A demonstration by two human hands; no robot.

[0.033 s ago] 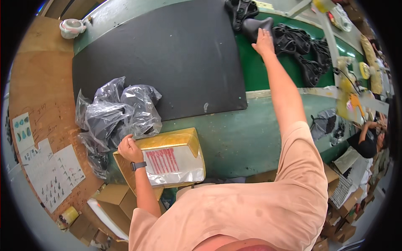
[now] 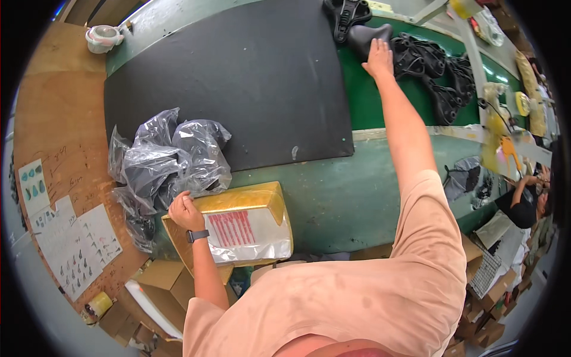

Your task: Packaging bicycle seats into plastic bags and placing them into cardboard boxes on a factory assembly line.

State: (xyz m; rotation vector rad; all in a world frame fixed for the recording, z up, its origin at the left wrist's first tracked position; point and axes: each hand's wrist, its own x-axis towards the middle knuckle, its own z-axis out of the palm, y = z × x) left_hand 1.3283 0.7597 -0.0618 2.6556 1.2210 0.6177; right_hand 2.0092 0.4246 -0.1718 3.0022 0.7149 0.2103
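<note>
At the far right of the bench, my right hand [image 2: 379,59] lies with outstretched fingers on a smooth black bicycle saddle [image 2: 363,38]. Several more black saddles [image 2: 443,98] lie around it, underside up. My left hand [image 2: 185,210] has its fingers curled in at the near left, over the corner of a cardboard box [image 2: 238,202] edged with yellow tape. Whatever those fingers hold, if anything, is hidden. Beside that hand, clear plastic bags [image 2: 172,157] with dark things inside are heaped together.
A large black mat [image 2: 238,83] covers much of the green bench [image 2: 333,202]. White posts [image 2: 467,53] stand at the right. A small fan [image 2: 103,39] is at the far left, above a wooden board [image 2: 53,131] with paper sheets. Another person [image 2: 518,205] works at far right.
</note>
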